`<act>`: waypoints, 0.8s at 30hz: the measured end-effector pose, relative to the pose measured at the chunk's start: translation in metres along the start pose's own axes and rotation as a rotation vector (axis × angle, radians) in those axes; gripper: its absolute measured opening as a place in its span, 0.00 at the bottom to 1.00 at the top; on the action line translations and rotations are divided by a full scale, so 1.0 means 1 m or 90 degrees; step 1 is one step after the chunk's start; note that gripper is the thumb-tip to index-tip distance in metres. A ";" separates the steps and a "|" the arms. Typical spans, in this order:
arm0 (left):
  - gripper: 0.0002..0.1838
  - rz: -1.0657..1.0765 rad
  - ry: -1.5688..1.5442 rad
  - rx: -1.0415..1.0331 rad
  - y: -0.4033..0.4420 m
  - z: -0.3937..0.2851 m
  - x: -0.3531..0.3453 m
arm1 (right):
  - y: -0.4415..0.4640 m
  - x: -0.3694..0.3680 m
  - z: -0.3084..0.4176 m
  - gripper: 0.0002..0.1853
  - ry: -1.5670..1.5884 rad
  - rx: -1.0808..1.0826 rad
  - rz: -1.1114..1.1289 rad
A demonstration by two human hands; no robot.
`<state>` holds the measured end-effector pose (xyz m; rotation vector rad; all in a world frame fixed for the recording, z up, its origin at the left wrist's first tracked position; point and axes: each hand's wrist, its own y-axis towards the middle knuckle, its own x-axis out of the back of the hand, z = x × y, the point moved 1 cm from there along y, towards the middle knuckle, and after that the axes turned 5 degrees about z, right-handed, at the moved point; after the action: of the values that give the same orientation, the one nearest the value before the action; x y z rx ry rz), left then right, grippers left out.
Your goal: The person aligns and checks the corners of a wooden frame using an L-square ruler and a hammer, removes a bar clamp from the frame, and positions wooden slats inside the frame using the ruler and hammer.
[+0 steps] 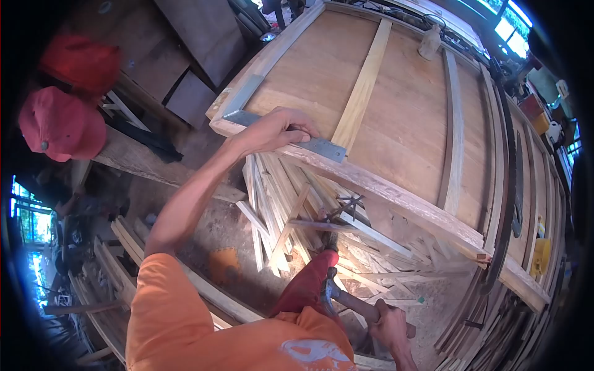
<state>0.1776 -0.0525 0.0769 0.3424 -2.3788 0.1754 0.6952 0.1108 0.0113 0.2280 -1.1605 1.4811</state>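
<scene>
Plywood (408,117) filled a broad wooden frame (383,191), over whose face several pale battens (364,83) ran toward the near rail. Below that rail, a loose heap of thin wooden strips (266,204) lay crisscrossed on the floor. The person wore an orange shirt (247,343) and red trousers (300,284). At the far left, a pinkish-red baseball cap (62,127) showed near a rough plank (139,154). A flat grey metal strip (325,148) lay along the near rail by the frame's left corner, showing on both sides of the left hand (278,131). A wooden-handled hammer (356,305) hung low, its dark head beside the trousers. A clear plastic bottle (429,43) stood at the far side of the frame. The left hand rested over the metal strip, its fingers bent and close together; how hard they pressed could not be told. The right hand (390,324) had its fingers clamped around the hammer's handle.
</scene>
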 end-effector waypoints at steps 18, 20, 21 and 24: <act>0.15 -0.624 0.125 0.044 -0.107 -0.015 -0.093 | -0.013 -0.039 -0.091 0.10 0.234 -0.134 -0.038; 0.15 -0.655 0.061 0.102 -0.122 -0.012 -0.107 | -0.015 -0.014 -0.052 0.10 0.105 -0.124 -0.032; 0.15 -0.665 0.059 0.100 -0.127 -0.011 -0.111 | -0.015 -0.024 -0.061 0.10 0.096 -0.120 -0.037; 0.16 -0.728 0.027 0.152 -0.149 -0.007 -0.134 | -0.023 -0.062 -0.088 0.11 0.267 -0.092 -0.073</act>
<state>0.3204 -0.1671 -0.0042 1.6848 -1.7776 -0.0783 0.7734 0.1327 -0.0633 -0.1116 -0.8921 1.2611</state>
